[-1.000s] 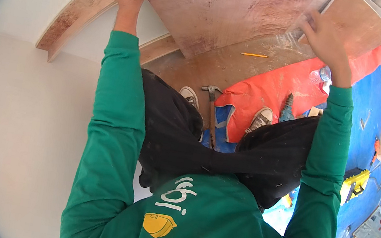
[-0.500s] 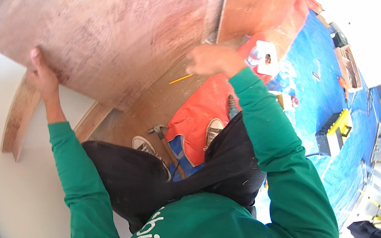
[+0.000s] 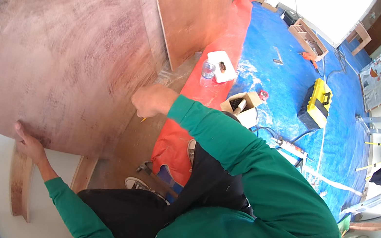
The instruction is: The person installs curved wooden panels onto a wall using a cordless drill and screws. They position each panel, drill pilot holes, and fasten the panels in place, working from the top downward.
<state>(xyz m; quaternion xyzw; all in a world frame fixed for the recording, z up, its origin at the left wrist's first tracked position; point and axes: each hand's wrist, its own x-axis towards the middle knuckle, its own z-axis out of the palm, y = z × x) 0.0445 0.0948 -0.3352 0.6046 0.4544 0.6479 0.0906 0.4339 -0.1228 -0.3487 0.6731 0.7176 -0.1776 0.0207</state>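
A person's left hand (image 3: 31, 147) grips the near edge of a wooden panel (image 3: 74, 57) along the left edge of the brown floor (image 3: 120, 145), apparently steadying it, the right hand (image 3: 153, 100) curled, its hold unclear, any shift likely calling for both.

1 large wooden panel (image 3: 72, 52), reddish-brown, broad face mottled with pale smears and dark streaks. Occupies upper left of head view; far extent cut off by the rim. Near edge appears curved; lens bend not separable. Left hand (image 3: 31, 145) at this edge, thumb on face; fingers hidden behind.
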